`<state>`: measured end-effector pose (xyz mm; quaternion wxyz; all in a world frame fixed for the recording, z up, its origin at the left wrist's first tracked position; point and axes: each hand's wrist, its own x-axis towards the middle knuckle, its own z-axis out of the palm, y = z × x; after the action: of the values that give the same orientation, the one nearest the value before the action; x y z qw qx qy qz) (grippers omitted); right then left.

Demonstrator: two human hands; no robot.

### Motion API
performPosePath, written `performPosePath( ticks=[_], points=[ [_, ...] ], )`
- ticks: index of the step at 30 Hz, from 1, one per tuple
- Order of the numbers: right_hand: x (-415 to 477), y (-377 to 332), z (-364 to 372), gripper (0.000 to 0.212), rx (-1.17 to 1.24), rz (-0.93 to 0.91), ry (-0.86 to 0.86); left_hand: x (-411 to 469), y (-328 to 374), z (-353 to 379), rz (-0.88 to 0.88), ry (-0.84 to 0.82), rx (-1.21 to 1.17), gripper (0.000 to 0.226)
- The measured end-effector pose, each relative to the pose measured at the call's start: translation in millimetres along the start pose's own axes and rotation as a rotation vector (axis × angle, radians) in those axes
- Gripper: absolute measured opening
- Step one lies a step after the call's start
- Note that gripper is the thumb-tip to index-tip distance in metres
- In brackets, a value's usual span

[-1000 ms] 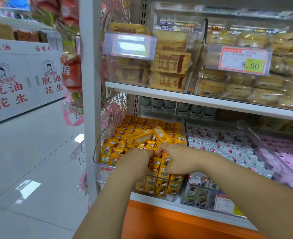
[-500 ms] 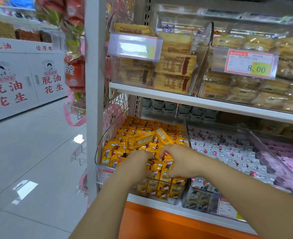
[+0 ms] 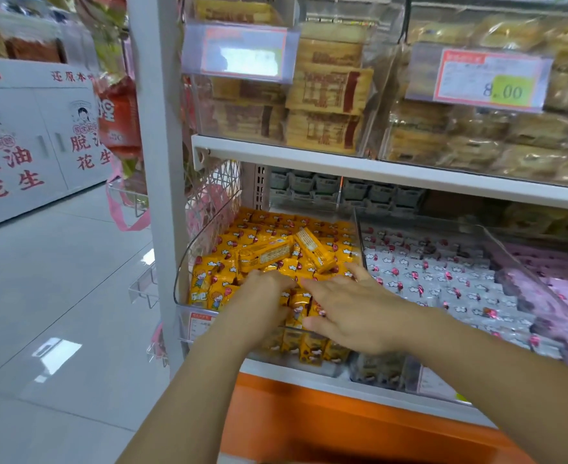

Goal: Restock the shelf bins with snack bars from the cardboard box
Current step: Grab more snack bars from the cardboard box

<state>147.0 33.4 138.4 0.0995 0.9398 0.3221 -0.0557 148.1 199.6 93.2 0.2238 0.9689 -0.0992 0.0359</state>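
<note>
- Our left hand (image 3: 262, 294) lies knuckles-up on the yellow snack bars (image 3: 229, 242) with its fingers bent down among them. We cannot tell whether it grips one.
- Our right hand (image 3: 353, 309) lies palm-down with fingers spread and straight, pressing on the front rows and holding nothing.
- The bars sit in the leftmost clear bin (image 3: 205, 236) on the lower shelf (image 3: 309, 371). The cardboard box is not in view.
- Risk, as we judge it: the bin is heaped up to its front wall. A hard push from either hand could tip front-row bars over the lip and onto the floor (image 3: 58, 296).
- Risk: the two loose bars (image 3: 266, 254) lying askew on top are not wedged in. A sweep of our right hand could slide them over the divider into the white-wrapped bars (image 3: 443, 279) next door and mix the stock.
- Risk: leaning too hard on the pile could crush the wrappers underneath.
- Counted: two hands in the bin, and two loose bars crosswise on the pile. The packed yellow bars beneath are too many and too blurred for us to count.
- Counted: three bins show on the lower shelf, holding yellow, white and pink bars (image 3: 560, 286).
- Counted: two price tags (image 3: 480, 78) hang on the upper bins, and the right one reads 8.00.
</note>
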Motion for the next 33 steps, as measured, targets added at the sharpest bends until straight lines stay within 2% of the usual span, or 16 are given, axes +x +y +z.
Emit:
performPosePath(
  ticks=[1,3,4,6,9,13,16,18,21,24,26,30,33],
  points=[
    [-5.7,3.6,-3.6,0.068,0.055,-0.005,0.041,-2.5,0.3,-2.2,0.006,0.008,-0.029,0.052],
    [-21.3,11.3,-8.6,0.067,0.163,0.018,0.229,-8.6,1.9,-10.2,0.025,0.033,-0.07,0.055],
    [-29.0,14.5,-8.7,0.058,0.191,0.034,0.322,-11.9,4.1,-14.8,0.03,0.045,-0.064,0.054],
    [-42.0,14.6,-5.0,0.037,0.183,0.056,0.402,-17.1,10.5,-21.5,0.052,0.059,-0.033,0.049],
    [-43.7,9.3,6.3,0.028,0.144,0.089,0.403,-25.0,24.2,-18.4,0.134,0.052,-0.044,0.04],
    [-30.8,11.9,2.2,0.021,0.179,0.137,0.37,-35.4,30.9,-10.8,0.071,0.08,0.054,0.038],
    [-19.6,19.1,-9.2,0.018,0.319,0.123,0.368,-35.8,22.4,-14.2,0.086,0.158,0.123,0.032],
    [-12.6,21.7,-15.4,0.022,0.399,0.143,0.395,-34.0,10.9,-15.9,0.024,0.289,0.086,0.03],
    [2.2,16.8,-15.4,0.035,0.324,0.18,0.269,-28.5,-8.2,-16.1,-0.156,0.487,-0.068,0.043],
    [21.9,10.5,-10.7,0.04,0.282,0.208,0.182,-21.0,-20.3,-10.9,-0.273,0.518,-0.101,0.054],
    [31.7,11.4,-9.4,0.037,0.291,0.223,0.269,-15.8,-22.7,-6.8,-0.312,0.518,-0.108,0.052],
    [28.1,12.5,-10.3,0.037,0.507,0.248,0.584,-6.0,-16.3,-1.8,-0.313,0.586,-0.167,0.041],
    [15.8,8.0,-9.2,0.034,0.8,0.283,0.714,-4.7,-5.3,-2.1,-0.24,0.667,-0.258,0.035]
  ],
)
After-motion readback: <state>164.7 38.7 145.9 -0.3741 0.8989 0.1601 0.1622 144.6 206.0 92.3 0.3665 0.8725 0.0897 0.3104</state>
